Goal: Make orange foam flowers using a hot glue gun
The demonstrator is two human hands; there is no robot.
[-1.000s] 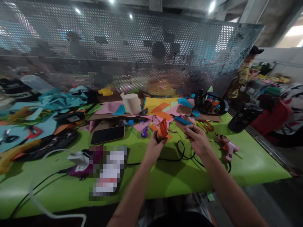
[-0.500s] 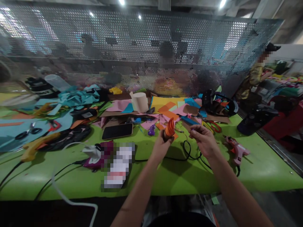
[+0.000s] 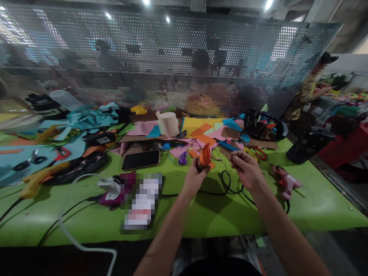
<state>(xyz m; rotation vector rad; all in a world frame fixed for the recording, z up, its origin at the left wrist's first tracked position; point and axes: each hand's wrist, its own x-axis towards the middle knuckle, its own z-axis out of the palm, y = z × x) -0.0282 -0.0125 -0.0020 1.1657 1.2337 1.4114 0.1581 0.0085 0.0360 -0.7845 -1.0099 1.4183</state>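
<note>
My left hand (image 3: 194,177) is wrapped round the lower end of a swirled orange paper piece (image 3: 205,154), its layered tip pointing up. To the right, my right hand (image 3: 247,171) is raised over the green table, thumb and fingertips pinched together. Anything between those fingertips is too small to make out. The two hands are apart. A black cable (image 3: 227,188) runs across the table below them. Right of my right hand lies a pink glue gun (image 3: 289,182), and behind that hand are scissors (image 3: 261,154) with red handles. A small purple object (image 3: 183,158) lies left of the orange piece.
Paper scraps (image 3: 201,130) and a cream roll (image 3: 168,124) lie along the back, before a perforated metal panel (image 3: 161,50). To the left are a black phone (image 3: 140,159), a purple power strip (image 3: 110,198) and a yellow glue gun (image 3: 40,179). A person (image 3: 306,94) stands at far right.
The swirled orange piece has turned slightly in my left hand. My right fingers have closed a little more tightly. The whole view has shifted slightly.
</note>
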